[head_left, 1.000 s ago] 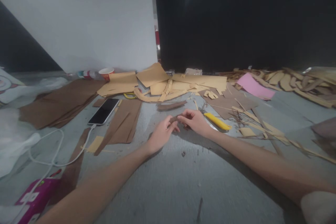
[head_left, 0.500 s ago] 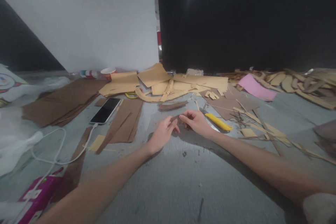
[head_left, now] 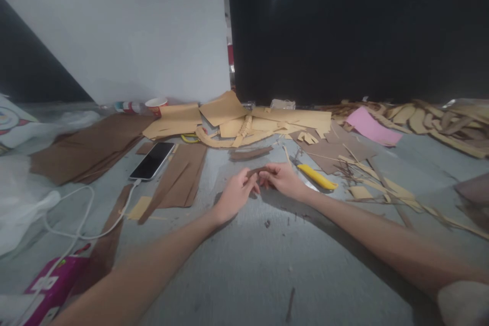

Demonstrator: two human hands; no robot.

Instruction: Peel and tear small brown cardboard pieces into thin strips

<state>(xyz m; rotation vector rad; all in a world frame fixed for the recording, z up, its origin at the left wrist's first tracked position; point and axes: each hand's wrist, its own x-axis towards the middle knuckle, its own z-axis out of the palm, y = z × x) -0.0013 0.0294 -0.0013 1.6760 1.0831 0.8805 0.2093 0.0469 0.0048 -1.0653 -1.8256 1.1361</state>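
A narrow brown strip (head_left: 258, 170), thin and slightly curved, spans the gap between my two hands over the grey table. My left hand (head_left: 237, 191) pinches its left end between thumb and fingers. On the other end, the fingers of my right hand (head_left: 283, 179) are closed, partly hiding it. Just right of that hand lies a yellow utility knife (head_left: 317, 177). Another curved brown strip (head_left: 251, 154) rests on the table beyond my fingers.
At left, a phone (head_left: 153, 161) is plugged into a white cable near a magenta box (head_left: 57, 285). Brown sheets (head_left: 187, 178) lie beside it. Tan sheets (head_left: 175, 118) and a paper cup (head_left: 156, 106) stand at the back; thin offcuts (head_left: 393, 188) and pink paper (head_left: 372, 126) are at right.
My right fingers have shifted slightly on the brown strip, and more of it shows between the hands. My left hand stays nearly in place.
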